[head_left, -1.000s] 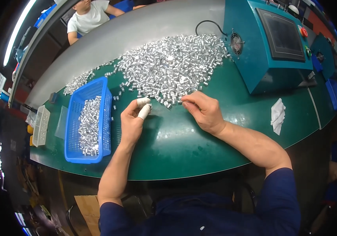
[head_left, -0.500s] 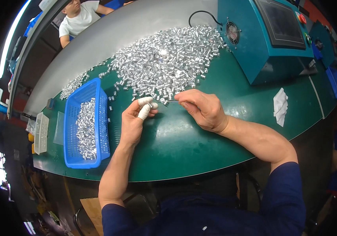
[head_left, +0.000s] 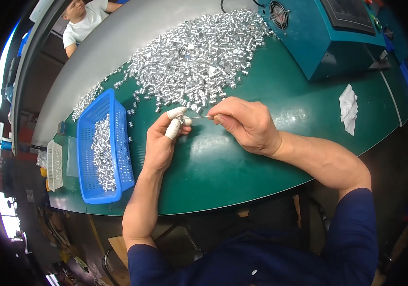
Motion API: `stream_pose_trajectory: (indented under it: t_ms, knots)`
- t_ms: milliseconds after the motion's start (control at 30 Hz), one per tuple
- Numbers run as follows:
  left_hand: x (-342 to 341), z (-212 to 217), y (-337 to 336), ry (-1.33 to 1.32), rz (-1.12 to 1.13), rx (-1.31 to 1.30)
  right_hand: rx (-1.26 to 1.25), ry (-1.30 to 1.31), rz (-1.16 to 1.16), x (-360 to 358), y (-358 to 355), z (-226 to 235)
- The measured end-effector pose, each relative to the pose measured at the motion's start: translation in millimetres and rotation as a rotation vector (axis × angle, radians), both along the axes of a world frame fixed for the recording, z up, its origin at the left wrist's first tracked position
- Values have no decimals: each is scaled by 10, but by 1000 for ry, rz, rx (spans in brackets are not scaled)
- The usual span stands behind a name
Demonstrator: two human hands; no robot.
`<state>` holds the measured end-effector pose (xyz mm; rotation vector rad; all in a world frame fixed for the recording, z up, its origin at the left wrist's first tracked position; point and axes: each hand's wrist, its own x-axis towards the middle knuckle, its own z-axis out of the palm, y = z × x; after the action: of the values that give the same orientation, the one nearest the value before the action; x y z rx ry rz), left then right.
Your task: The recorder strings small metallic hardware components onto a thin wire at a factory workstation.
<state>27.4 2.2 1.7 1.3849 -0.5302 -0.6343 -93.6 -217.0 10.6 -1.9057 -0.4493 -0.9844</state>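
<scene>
My left hand [head_left: 160, 145], with white finger cots on its thumb and fingers, pinches a small silver metal fitting [head_left: 181, 120]. Between thumb and forefinger of my right hand [head_left: 251, 126] is a thin metal rod [head_left: 200, 117], which points left. Its far end meets the fitting; whether it goes inside is too small to tell. Just beyond both hands spreads a large pile of similar silver fittings [head_left: 189, 62]. To the left, a blue plastic basket [head_left: 124, 159] holds many more of them.
A teal machine [head_left: 318, 52] with a dark screen stands at the back right. A crumpled white cloth [head_left: 348, 109] lies on the green tabletop [head_left: 228, 176]. Left of the basket are a white tray [head_left: 55, 164] and a clear bag [head_left: 72, 157]. Across the table sits another person [head_left: 84, 24].
The view has shifted, so the pile and machine appear higher in the picture. Both hands keep their grips, and the fitting and rod now show more plainly, away from the pile.
</scene>
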Motion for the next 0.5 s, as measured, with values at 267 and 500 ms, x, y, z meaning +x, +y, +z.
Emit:
stream_pose_trajectory:
  t_ms: [267, 500]
  knots:
    - [-36, -31, 51, 54, 2, -43, -12, -71, -36, -32, -40, 40]
    - [-34, -56, 87, 87, 39, -85, -64, -58, -3, -63, -31, 47]
